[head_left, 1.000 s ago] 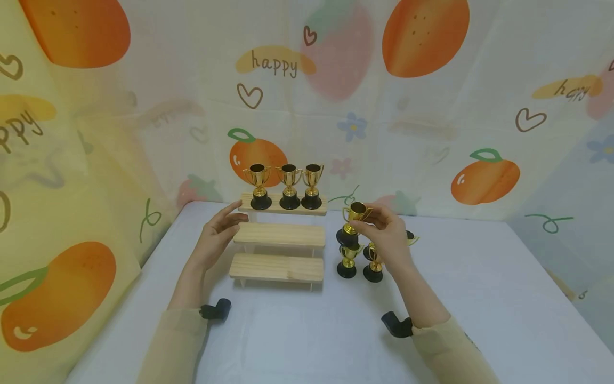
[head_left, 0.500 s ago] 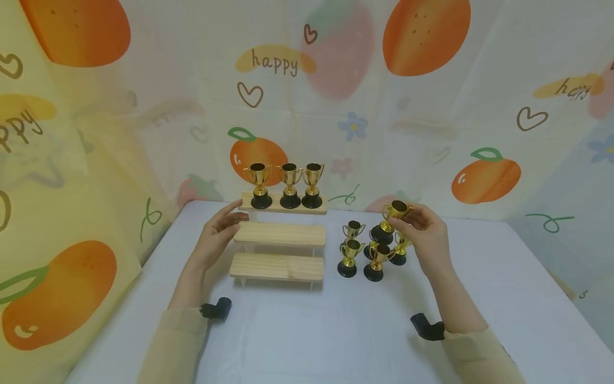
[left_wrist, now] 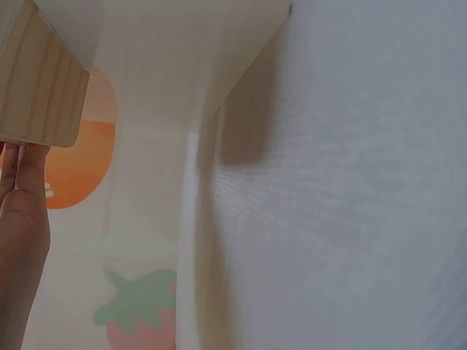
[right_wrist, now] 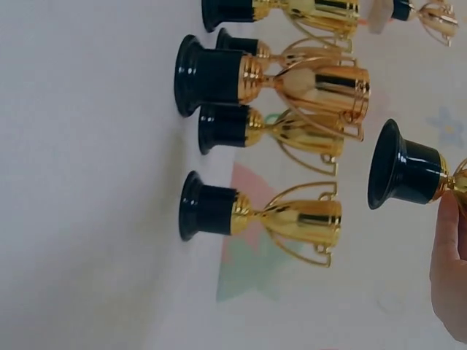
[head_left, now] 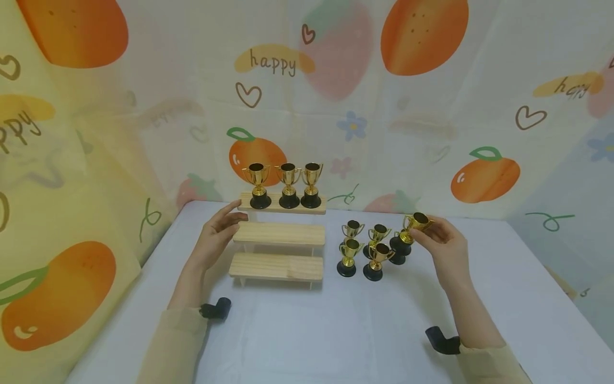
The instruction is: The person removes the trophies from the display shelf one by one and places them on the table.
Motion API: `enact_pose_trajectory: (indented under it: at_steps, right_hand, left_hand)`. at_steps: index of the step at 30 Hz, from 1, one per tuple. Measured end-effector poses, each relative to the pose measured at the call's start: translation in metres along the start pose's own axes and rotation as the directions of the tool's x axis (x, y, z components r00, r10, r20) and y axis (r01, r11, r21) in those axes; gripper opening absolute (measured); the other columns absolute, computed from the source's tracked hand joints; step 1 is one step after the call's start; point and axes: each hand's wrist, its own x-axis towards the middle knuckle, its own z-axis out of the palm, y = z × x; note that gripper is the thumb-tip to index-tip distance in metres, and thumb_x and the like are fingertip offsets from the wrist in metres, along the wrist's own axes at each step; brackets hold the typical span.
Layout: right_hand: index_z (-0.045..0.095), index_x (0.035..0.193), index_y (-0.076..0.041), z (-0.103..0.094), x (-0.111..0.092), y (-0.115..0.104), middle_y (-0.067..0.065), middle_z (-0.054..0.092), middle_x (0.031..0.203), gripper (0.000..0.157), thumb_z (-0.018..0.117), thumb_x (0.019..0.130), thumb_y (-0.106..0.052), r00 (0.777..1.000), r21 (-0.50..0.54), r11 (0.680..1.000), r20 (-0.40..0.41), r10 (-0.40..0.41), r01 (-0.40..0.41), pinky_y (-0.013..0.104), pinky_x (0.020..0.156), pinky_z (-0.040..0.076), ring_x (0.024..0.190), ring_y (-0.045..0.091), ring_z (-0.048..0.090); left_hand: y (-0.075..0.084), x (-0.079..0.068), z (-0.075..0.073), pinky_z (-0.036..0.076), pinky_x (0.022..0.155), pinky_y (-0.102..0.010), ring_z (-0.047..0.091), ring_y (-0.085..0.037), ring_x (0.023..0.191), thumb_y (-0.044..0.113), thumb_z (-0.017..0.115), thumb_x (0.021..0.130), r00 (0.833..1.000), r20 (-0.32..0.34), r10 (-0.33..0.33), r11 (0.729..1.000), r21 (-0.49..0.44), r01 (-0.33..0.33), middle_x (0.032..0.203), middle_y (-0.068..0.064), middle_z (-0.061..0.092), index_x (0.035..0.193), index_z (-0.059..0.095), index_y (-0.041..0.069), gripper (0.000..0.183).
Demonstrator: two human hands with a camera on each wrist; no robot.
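Observation:
My right hand (head_left: 446, 250) pinches a small gold trophy cup (head_left: 416, 222) with a black base. In the right wrist view the held trophy's base (right_wrist: 408, 164) is off the table, and only part of the hand (right_wrist: 449, 270) shows. Beneath it in the head view, another trophy's base (head_left: 398, 259) is partly hidden. My left hand (head_left: 218, 237) touches the left end of a three-tier wooden shelf (head_left: 280, 234), its fingers at the top board. The left wrist view shows fingertips against the board's end (left_wrist: 44, 87). Three trophies (head_left: 288, 184) stand upright on the top tier.
Several more trophies (head_left: 379, 261) stand upright on the white table (head_left: 288, 336), right of the shelf. A fruit-printed cloth (head_left: 297, 117) hangs behind the table and on its left side. The middle and lower tiers are bare boards.
My right hand has carried the trophy rightward, from near the left of the standing group to above its right side, and a little lower lately. The left hand stays at the shelf.

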Motion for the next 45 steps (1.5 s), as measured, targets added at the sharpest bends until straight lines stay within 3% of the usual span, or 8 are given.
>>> enact_pose_trajectory:
  at_steps: [7,16,29,45]
  right_hand:
    - [0.066,0.113,-0.018,-0.013,-0.003,0.009,-0.019,0.069,0.096,0.032,0.079,0.084,-0.016,0.999,0.003,1.000,-0.035,0.020,-0.020,0.007,0.080,0.051,0.090,-0.006,0.066]
    - [0.063,0.113,-0.022,-0.021,-0.004,0.020,-0.024,0.066,0.094,0.033,0.079,0.084,-0.022,0.996,-0.101,0.992,-0.053,0.073,-0.078,0.005,0.079,0.049,0.089,-0.011,0.064]
    - [0.058,0.122,-0.013,-0.021,-0.004,0.044,-0.031,0.062,0.092,0.040,0.076,0.087,-0.025,0.991,-0.200,0.972,0.011,0.132,-0.128,0.007,0.081,0.050,0.090,-0.013,0.061]
    - [0.052,0.134,-0.007,-0.024,-0.003,0.055,-0.031,0.060,0.093,0.057,0.074,0.089,-0.034,0.972,-0.320,0.934,0.117,0.205,-0.159,0.008,0.084,0.046,0.095,-0.013,0.056]
  left_hand:
    - [-0.001,0.001,0.001,0.041,0.100,-0.011,0.055,-0.001,0.118,0.006,0.051,0.101,1.000,0.000,0.002,1.000,-0.008,-0.002,0.118,0.014,0.064,0.153,0.037,0.018,0.055]
    - [0.000,0.000,0.001,0.042,0.099,-0.011,0.055,-0.002,0.118,0.006,0.051,0.101,1.000,-0.001,0.003,1.000,-0.011,-0.003,0.118,0.013,0.064,0.153,0.036,0.017,0.055]
    - [0.001,-0.001,0.001,0.042,0.100,-0.011,0.055,-0.001,0.117,0.007,0.052,0.101,1.000,-0.005,-0.002,1.000,-0.007,0.002,0.118,0.014,0.064,0.153,0.035,0.016,0.055]
    - [-0.001,0.000,0.000,0.044,0.097,-0.011,0.056,-0.001,0.116,0.005,0.052,0.101,1.000,-0.003,0.010,1.000,-0.016,-0.010,0.118,0.013,0.064,0.152,0.038,0.017,0.055]
